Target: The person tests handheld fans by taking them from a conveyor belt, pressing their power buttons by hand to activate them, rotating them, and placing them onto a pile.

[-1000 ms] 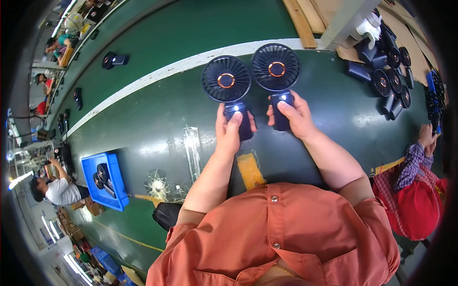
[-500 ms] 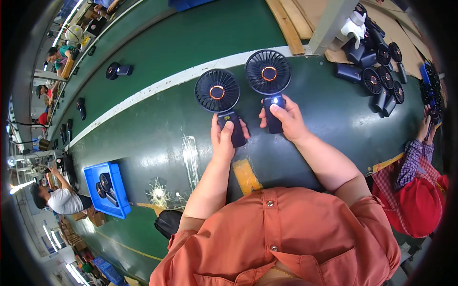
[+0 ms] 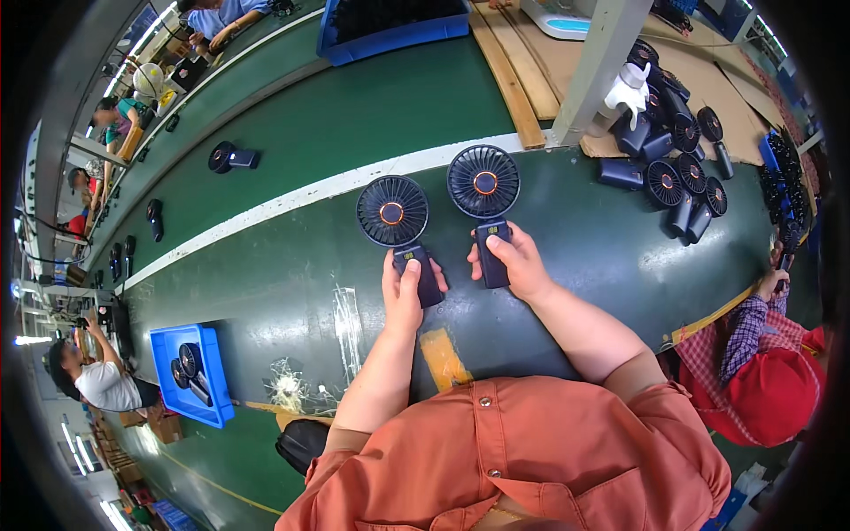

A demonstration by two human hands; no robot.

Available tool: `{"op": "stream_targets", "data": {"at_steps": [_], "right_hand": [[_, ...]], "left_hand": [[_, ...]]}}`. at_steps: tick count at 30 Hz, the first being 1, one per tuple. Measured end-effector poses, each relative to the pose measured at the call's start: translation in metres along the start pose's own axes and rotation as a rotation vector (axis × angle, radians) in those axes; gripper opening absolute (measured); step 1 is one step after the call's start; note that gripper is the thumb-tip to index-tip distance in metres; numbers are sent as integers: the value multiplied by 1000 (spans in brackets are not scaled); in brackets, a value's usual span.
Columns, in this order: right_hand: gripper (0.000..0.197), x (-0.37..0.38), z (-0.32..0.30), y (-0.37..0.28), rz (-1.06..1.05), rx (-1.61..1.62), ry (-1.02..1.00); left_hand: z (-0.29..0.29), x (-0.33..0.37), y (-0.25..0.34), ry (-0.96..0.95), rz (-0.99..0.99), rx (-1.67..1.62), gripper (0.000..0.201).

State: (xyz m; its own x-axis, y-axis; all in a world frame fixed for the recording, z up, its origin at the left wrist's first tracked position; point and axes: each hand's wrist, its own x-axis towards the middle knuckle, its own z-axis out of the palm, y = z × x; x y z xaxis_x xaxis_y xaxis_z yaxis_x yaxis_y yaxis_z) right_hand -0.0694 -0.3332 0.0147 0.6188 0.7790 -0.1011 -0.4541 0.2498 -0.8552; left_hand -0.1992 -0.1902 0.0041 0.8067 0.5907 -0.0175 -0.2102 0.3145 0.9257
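My left hand (image 3: 403,296): closed around the handle of a dark navy handheld plastic fan with a round grille and an orange centre ring (image 3: 392,212); my thumb lies on the front of the handle.
My right hand (image 3: 518,264): closed around the handle of a second dark navy handheld fan of the same kind (image 3: 483,182); my thumb presses near its small lit display.
Where the fans are: side by side, heads pointing away from me, lying low over the dark green conveyor belt (image 3: 266,283), close together but not touching. I cannot tell whether they rest on the belt.
Belt ahead: a white stripe (image 3: 266,208) runs across just behind the fan heads.
To my right: a heap of matching dark fans (image 3: 677,168) on brown cardboard, well apart from my hands.
To my left: a blue plastic tray holding more fans (image 3: 190,372), beside crumpled clear plastic wrap (image 3: 292,389).
Between my forearms: an orange tape strip (image 3: 443,358) stuck on the belt.
Far right: another person's sleeve in a checked pattern (image 3: 748,327).
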Motion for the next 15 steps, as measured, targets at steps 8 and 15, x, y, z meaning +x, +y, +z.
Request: {"op": "stream_targets", "data": {"at_steps": [8, 15], "right_hand": [[22, -3, 2, -6, -24, -63, 14], [41, 0, 5, -2, -36, -57, 12]], "left_hand": [[9, 0, 4, 3, -20, 18, 21], [6, -2, 3, 14, -11, 92, 25]]}}
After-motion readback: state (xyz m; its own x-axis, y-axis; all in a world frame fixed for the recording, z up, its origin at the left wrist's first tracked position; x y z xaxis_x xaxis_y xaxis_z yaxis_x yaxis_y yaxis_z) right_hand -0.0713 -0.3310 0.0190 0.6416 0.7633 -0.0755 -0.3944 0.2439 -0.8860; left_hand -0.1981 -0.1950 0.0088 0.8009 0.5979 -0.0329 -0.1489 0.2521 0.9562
